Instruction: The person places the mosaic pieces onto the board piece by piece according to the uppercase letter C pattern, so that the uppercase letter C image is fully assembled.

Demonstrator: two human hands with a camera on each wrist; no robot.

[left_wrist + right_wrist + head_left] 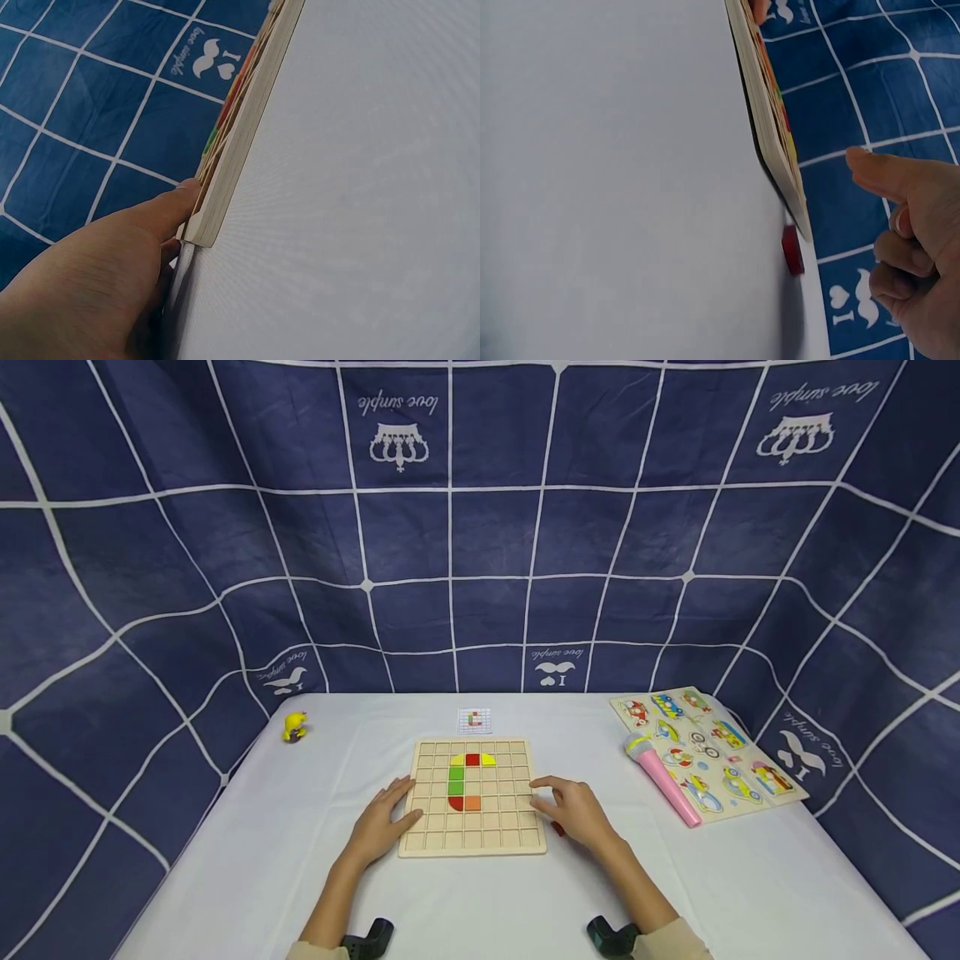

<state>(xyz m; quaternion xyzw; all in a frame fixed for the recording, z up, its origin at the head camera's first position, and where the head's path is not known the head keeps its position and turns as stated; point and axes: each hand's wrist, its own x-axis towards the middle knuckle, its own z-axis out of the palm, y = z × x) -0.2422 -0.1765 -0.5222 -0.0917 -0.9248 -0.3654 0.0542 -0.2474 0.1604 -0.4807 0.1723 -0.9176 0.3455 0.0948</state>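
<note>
A wooden grid board lies on the white table, with several coloured pieces forming a C-like shape. The column has green squares; a red square sits between yellow rounded pieces at the top. Below are a red rounded piece and an orange square. My left hand rests on the board's left edge, thumb on its top face. My right hand is at the right edge, thumb and index finger apart, nothing visible between them. Near it, a dark red block lies on the table.
Behind the board lies a small pattern card. A yellow toy duck stands at the back left. To the right, a pink toy microphone lies across a vehicle picture board. Blue checked cloth hangs around the table.
</note>
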